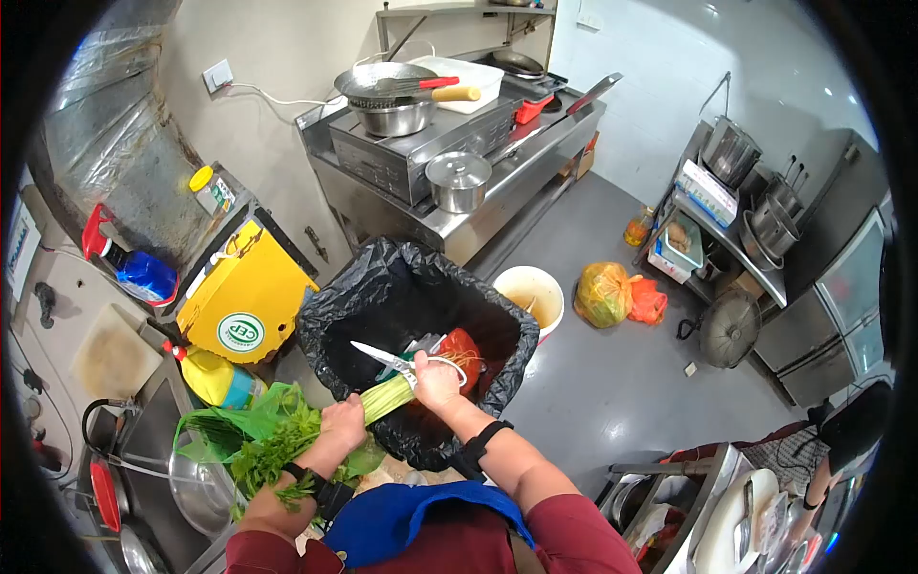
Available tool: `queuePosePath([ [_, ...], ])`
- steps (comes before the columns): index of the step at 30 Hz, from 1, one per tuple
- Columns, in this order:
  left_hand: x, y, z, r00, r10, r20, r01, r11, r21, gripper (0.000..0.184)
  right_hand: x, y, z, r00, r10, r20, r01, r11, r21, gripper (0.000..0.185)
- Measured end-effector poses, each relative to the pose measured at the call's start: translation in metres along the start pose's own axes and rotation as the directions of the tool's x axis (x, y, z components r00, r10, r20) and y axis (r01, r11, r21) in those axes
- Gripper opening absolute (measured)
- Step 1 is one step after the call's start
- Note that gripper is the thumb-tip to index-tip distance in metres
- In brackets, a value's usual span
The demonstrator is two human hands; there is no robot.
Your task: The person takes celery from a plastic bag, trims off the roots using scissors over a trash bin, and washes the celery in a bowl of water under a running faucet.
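My left hand point(344, 421) is closed around a bunch of leafy celery point(387, 398). Its pale stalks point right over the bin, and the leaves spread back over my left forearm beside a green plastic bag point(215, 430). In my right hand point(437, 381) is a pair of scissors point(375, 355), the blades pointing left just above the stalk ends. Below both hands stands a large bin with a black liner point(510, 335). Inside it lies a red plastic bag point(465, 356) among other waste, with thin root-like strands on it.
A white bucket point(529, 279) stands right of the bin, and tied bags point(604, 295) sit on the floor. At left are a yellow box point(239, 297), spray bottle point(143, 273) and sink point(158, 421). A steel stove counter point(421, 220) is ahead. Another person's arm point(818, 488) shows at lower right.
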State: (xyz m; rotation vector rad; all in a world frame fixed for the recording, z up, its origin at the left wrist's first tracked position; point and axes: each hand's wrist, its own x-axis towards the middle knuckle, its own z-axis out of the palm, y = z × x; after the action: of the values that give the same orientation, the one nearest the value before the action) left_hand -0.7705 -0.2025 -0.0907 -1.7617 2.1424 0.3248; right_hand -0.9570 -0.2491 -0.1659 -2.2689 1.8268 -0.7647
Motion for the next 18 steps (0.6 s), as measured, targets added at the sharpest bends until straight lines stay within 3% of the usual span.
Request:
queuePosePath([
  [3,-0.003,-0.003,0.004,1.0,0.006,0.004,-0.006,1.0,-0.007,0.035,0.014,0.028,-0.008,0.998,0.052,-0.019,-0.054,0.996,-0.072,0.027],
  [7,-0.025,-0.006,-0.009,1.0,-0.017,-0.025,0.014,0.991,-0.13,0.037,0.025,0.063,-0.023,0.939,0.305,-0.158,-0.306,0.952,0.02,0.034],
  [11,-0.023,-0.016,-0.007,0.991,-0.101,0.092,0.117,0.975,-0.187,0.032,0.035,0.066,-0.025,0.917,0.398,-0.011,-0.398,0.917,0.019,0.033],
  [14,-0.026,-0.059,0.019,0.99,-0.129,0.061,0.14,0.96,-0.241,0.039,0.033,0.08,-0.038,0.864,0.497,-0.077,-0.498,0.867,0.007,0.031],
  [16,-0.026,-0.088,0.038,0.994,-0.052,0.099,0.095,0.859,-0.502,0.044,0.026,0.096,-0.033,0.842,0.538,-0.052,-0.538,0.843,0.004,0.03],
  [17,-0.027,-0.095,0.044,0.992,-0.071,0.109,0.116,0.857,-0.501,0.044,0.022,0.102,-0.027,0.847,0.531,-0.015,-0.531,0.847,0.008,0.03],
  [18,-0.027,-0.096,0.041,0.988,-0.069,0.14,0.143,0.754,-0.641,0.044,0.021,0.1,-0.029,0.855,0.515,0.063,-0.518,0.852,0.077,0.027],
])
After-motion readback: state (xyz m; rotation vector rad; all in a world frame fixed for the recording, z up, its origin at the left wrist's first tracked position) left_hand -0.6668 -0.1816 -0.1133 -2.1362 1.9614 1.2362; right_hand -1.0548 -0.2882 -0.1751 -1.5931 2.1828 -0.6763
